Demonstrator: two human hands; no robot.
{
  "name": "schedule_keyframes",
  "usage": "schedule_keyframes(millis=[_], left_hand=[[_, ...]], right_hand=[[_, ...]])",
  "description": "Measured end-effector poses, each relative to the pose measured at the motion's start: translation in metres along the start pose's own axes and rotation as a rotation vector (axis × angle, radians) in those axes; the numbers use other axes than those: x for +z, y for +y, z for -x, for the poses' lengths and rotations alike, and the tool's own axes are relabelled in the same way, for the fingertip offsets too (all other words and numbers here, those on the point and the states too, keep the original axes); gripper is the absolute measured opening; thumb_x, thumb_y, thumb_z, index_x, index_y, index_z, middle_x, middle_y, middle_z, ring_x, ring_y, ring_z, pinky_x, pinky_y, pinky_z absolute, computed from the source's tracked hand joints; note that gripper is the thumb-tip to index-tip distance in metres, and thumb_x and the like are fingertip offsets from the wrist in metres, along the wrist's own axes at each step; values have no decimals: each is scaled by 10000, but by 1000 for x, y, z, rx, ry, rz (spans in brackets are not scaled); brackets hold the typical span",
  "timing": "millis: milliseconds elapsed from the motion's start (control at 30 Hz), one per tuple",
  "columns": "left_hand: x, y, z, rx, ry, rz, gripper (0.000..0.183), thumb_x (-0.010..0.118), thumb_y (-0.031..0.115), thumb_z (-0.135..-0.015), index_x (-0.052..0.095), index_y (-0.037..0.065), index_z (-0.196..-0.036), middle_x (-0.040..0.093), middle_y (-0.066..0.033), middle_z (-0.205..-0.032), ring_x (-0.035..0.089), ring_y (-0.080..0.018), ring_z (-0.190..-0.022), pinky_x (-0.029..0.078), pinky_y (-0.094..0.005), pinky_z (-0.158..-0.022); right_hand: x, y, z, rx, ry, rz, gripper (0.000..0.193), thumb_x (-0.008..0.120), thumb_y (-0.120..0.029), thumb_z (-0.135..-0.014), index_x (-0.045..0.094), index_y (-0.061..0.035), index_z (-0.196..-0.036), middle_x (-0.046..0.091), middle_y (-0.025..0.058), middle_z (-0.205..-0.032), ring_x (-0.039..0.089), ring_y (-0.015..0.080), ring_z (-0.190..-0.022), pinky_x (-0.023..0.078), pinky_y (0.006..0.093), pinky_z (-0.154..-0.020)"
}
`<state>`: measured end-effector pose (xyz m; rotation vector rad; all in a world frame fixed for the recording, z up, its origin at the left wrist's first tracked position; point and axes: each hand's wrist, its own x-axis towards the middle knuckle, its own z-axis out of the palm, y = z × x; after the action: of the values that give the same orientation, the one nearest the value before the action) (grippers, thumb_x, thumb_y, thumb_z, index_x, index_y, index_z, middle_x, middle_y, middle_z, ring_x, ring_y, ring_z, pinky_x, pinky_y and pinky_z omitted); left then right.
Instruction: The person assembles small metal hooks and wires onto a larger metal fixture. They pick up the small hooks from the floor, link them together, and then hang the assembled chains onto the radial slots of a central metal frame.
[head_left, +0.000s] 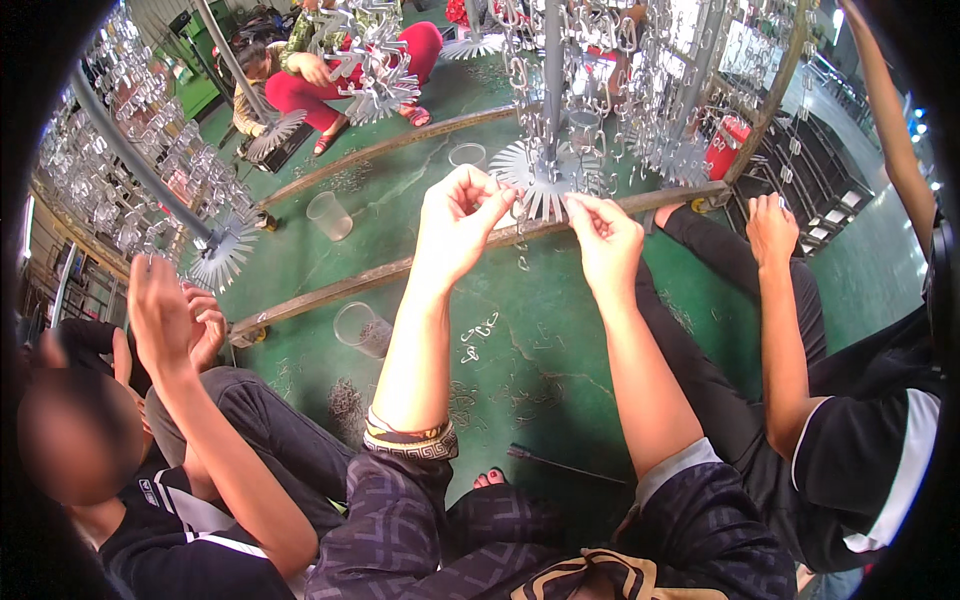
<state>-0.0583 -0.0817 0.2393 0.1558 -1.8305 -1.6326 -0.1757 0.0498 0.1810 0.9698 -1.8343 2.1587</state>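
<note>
My left hand (458, 222) is raised before a hanging rack, thumb and fingertips pinched together at the rim of a slotted grey disc (541, 178). Whatever lies in that pinch is too small to make out. A short string of small metal links (522, 240) dangles just beside those fingertips. On the other side of the disc's front edge, my right hand (607, 240) is pinched too, its contents hidden. Above the disc, chains of silver metal links (517, 80) hang around a grey upright pole (553, 70).
A wooden rail (385, 272) on casters crosses beneath the disc. Clear plastic cups (362, 330) stand on the green floor near loose S-shaped hooks (480, 335) and small metal pieces. Co-workers sit close on both sides, arms raised; another in red trousers (300, 100) squats beyond. Black crates (825, 190) stand right.
</note>
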Motion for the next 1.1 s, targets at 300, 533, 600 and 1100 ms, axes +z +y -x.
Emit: schedule_keyframes(millis=[300, 533, 600, 1100], left_hand=[[-17, -6, -18, 55, 21, -91, 111, 639, 42, -842, 544, 32, -786, 672, -102, -846, 619, -125, -836, 468, -253, -743], [-38, -7, -30, 55, 64, -155, 111, 649, 31, -830, 553, 28, -776, 677, -94, -845, 627, -120, -818, 475, -253, -738], [-44, -10, -33, 60, 70, -156, 107, 648, 21, -826, 554, 26, -774, 678, -96, -847, 632, -126, -826, 479, -255, -742], [-44, -21, -42, 55, 62, -210, 96, 644, 24, -825, 554, 24, -791, 681, -106, -863, 644, -149, -866, 489, -285, -780]], right_hand=[[19, -2, -40, 13, -24, 48, 163, 660, -73, -815, 700, -2, -956, 639, 13, -662, 500, 23, -569, 403, 202, -508], [42, 1, -68, -29, -136, 148, 197, 685, -123, -784, 706, -25, -954, 676, 70, -683, 551, 50, -582, 448, 232, -566], [46, 2, -70, -19, -178, 160, 201, 684, -134, -785, 708, -34, -957, 679, 78, -690, 559, 58, -582, 454, 238, -572], [49, -17, -66, -100, -75, 425, 235, 707, -162, -758, 703, -48, -964, 566, 46, -549, 508, 91, -502, 422, 276, -524]])
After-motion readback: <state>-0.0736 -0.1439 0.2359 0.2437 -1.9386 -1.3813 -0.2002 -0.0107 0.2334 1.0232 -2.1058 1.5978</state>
